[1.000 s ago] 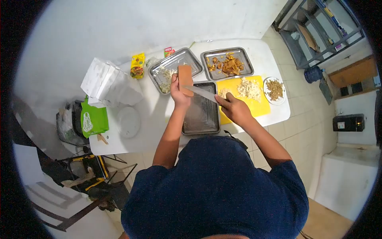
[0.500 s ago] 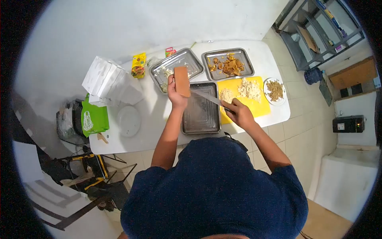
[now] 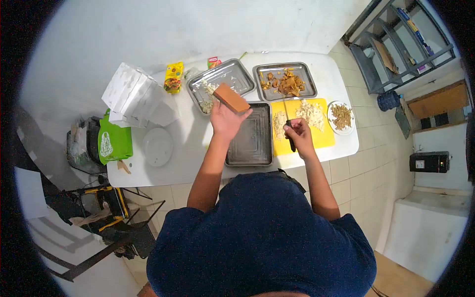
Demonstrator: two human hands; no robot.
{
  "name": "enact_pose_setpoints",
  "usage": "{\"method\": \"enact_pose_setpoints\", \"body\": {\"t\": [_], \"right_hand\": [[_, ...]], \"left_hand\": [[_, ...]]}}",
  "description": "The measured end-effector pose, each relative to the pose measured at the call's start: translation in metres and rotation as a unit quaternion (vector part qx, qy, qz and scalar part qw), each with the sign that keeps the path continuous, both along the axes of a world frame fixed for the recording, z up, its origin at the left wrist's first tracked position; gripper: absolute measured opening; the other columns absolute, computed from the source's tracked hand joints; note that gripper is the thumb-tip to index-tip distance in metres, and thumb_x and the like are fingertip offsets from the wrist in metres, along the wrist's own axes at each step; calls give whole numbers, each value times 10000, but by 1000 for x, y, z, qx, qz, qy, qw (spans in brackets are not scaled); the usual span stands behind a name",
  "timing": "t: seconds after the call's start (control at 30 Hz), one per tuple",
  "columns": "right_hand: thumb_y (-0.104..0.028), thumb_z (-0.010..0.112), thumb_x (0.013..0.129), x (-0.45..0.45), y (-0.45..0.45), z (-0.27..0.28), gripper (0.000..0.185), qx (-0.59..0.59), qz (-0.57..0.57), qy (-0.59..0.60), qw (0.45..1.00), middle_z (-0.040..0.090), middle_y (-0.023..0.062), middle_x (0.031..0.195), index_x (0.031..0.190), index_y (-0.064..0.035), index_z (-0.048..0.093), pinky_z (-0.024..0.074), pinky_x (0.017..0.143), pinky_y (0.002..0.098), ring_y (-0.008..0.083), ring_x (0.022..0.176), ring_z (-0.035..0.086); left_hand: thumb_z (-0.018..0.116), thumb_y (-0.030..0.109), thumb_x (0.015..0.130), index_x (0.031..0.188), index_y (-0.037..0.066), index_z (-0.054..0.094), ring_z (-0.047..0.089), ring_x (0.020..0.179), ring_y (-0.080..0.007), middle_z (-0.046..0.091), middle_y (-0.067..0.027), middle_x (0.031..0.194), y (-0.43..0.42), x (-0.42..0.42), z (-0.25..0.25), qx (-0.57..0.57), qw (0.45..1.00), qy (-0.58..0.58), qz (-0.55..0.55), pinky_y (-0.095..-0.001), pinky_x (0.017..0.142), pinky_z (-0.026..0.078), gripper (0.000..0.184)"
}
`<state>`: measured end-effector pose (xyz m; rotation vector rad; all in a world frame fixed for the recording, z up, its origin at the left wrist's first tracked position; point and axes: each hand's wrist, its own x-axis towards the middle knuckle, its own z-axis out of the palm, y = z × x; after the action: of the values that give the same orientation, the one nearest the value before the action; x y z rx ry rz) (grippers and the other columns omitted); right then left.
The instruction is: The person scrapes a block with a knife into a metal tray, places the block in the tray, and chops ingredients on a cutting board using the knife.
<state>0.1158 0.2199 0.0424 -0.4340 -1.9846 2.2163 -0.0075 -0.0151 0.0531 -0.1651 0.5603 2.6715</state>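
My left hand (image 3: 226, 122) holds a reddish-brown sharpening stone (image 3: 231, 98) above the trays, the thumb spread out along its near end. In my right hand (image 3: 301, 137) is a knife (image 3: 290, 142), gripped by its black handle, with the thin blade pointing away from me. The blade stands apart from the stone, over the yellow cutting board (image 3: 324, 140). Two heaps of pale chopped food (image 3: 309, 113) lie on that board. Between my hands sits an empty dark metal baking tray (image 3: 250, 141).
Behind are a steel tray (image 3: 242, 74) with pale shreds and another tray (image 3: 310, 79) with browned pieces. A plate (image 3: 341, 131) of brown strips stands at right. To the left are a white box (image 3: 129, 94), a yellow packet (image 3: 173, 78), a clear round lid (image 3: 157, 147) and a green bag (image 3: 115, 141).
The knife has come away from the stone and swung right, its blade now pointing away from me. The stone has tilted, and my left hand has turned with its thumb spread.
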Motion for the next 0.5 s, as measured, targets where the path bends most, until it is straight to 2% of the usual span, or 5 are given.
{"method": "enact_pose_setpoints", "body": {"t": [0.07,0.13,0.23,0.47,0.5], "right_hand": [[-242,657,958,2,0,-9,219,-19,12,-21,1000,604,29,772,977,-77,513,474,593,256,108,678,585],[-345,576,1006,3,-1,-11,285,-103,9,-60,993,602,46,767,971,-70,511,468,585,261,120,643,575],[-459,454,1037,3,-4,-24,437,-43,-22,-84,995,587,63,723,928,-48,554,455,573,265,133,581,553],[-527,431,1020,0,-1,-23,646,91,49,-187,977,539,46,579,682,-16,636,427,560,292,142,560,561],[-534,434,1014,-2,2,-38,666,130,50,-182,973,551,56,572,657,-10,637,439,573,309,158,563,570]], "left_hand": [[345,592,994,1317,175,511,520,1193,-311,565,-96,1248,-5,0,-10,89,996,-6,-25,-694,1047,298,553],[380,601,973,1303,165,512,505,1217,-333,557,-99,1260,-9,-1,-20,104,993,-46,-24,-686,1069,281,563],[450,608,934,1256,144,537,473,1258,-355,541,-120,1281,-15,3,-31,112,990,-72,-45,-684,1083,262,572],[567,512,867,1109,129,640,487,1266,-404,601,-193,1226,-10,32,-36,174,972,-150,-47,-697,1082,269,459],[564,489,859,1096,120,635,497,1246,-390,602,-181,1205,-9,33,-42,184,966,-180,-40,-658,1082,285,445]]}}
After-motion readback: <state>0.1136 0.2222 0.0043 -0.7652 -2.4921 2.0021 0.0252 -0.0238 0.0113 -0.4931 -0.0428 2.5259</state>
